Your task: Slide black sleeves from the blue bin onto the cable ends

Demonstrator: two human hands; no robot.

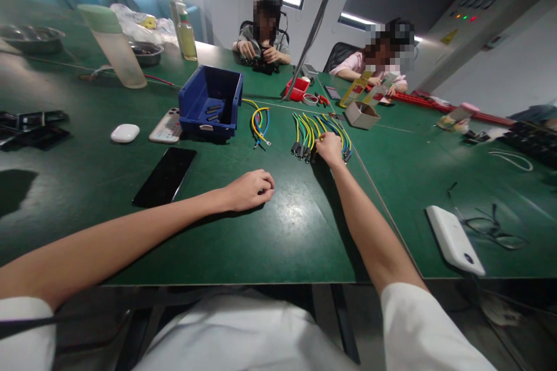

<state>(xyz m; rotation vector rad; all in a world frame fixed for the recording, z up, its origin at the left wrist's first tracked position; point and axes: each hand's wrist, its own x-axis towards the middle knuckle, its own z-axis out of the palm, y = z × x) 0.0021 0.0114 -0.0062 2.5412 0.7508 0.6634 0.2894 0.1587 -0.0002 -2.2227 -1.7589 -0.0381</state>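
My left hand [250,190] rests on the green table with its fingers curled, and nothing shows in it. My right hand [329,148] lies over the row of yellow, green and blue wires [307,133] with dark sleeved ends; its fingers are bent down onto them, and what they hold is hidden. Left of this row is a looser group of wires [260,124] in yellow, blue and red with ring ends. A blue bin [209,98] holding several short black tubes stands further left.
A black phone [165,177], another phone [166,126] and a white case [125,133] lie left. Bottles stand behind. To the right are a small box [362,115], white device [455,239] and glasses [496,229]. Two people sit across the table [270,261].
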